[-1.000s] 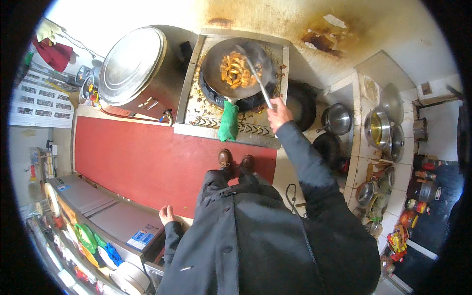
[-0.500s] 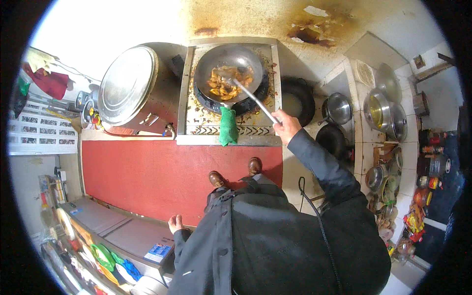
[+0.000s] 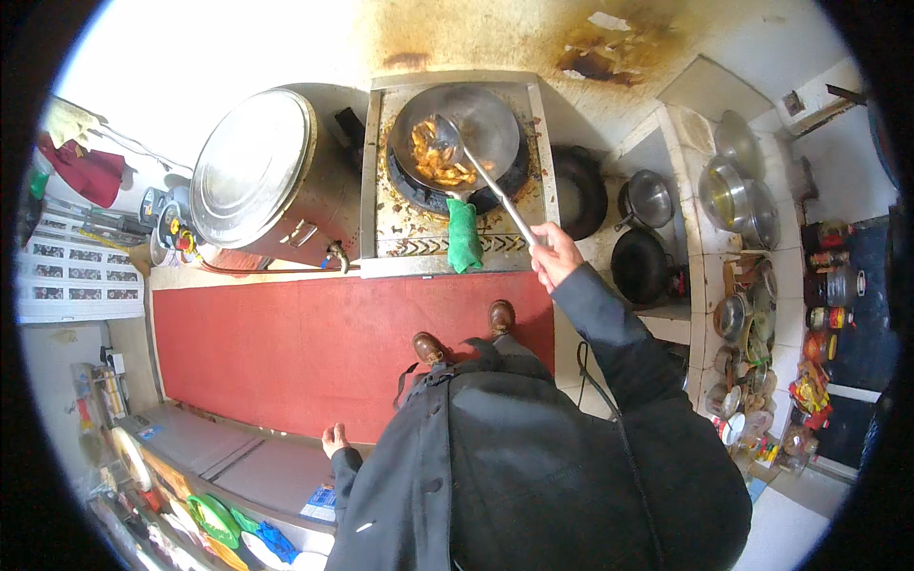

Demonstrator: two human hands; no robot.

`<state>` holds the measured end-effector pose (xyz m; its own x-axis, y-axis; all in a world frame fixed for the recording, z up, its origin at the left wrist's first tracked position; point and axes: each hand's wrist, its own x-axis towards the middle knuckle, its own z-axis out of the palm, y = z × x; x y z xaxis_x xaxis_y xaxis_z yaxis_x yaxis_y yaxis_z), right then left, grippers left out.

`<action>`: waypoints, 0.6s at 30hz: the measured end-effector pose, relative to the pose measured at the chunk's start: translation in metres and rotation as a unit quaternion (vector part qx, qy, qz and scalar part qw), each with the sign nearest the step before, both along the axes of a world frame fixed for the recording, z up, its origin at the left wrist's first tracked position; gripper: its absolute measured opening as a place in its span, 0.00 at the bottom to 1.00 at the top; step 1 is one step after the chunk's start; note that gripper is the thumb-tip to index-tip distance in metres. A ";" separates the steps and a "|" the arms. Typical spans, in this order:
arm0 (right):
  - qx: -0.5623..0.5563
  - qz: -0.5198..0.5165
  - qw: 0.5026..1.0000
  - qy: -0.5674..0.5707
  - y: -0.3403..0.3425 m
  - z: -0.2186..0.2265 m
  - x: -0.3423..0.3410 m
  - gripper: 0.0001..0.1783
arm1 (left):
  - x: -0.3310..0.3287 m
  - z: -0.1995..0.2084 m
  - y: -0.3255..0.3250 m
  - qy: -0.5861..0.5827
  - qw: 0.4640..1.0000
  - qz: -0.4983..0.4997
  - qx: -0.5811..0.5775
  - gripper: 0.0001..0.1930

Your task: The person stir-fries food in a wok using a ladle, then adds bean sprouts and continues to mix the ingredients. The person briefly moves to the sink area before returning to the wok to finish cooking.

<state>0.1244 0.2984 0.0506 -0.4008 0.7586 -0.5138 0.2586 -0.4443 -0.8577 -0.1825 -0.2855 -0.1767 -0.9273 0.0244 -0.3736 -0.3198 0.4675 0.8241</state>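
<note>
My right hand is closed around the end of a long metal ladle. The ladle's bowl rests in the wok, among browned food pieces gathered on the wok's left side. Under the wok is the burner of a greasy steel stove. A green cloth covers the wok's handle, which points toward me; no hand touches it. My left hand hangs low at my side, away from the stove, holding nothing, with its fingers loosely apart.
A large lidded steel drum with a tap stands left of the stove. Dark woks and a steel pan sit to the right, beside a tiled counter with bowls. Red matting covers the floor; a grey low cabinet lies behind left.
The ladle's bowl has shifted within the wok, and the food now lies more to the wok's left side. My right hand still grips the ladle; the left stays low.
</note>
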 end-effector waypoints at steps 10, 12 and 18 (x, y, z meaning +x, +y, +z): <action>0.319 0.013 0.938 -0.139 0.061 -0.076 0.004 0.12 | -0.011 0.003 -0.010 0.019 1.000 -0.015 0.000 0.14; 0.360 -0.001 0.912 -0.198 0.071 -0.022 0.002 0.12 | -0.003 0.008 -0.009 0.021 0.999 0.015 0.032 0.14; 0.421 0.088 0.880 -0.199 0.118 -0.065 -0.044 0.15 | 0.009 -0.004 -0.013 -0.075 0.994 0.057 0.052 0.13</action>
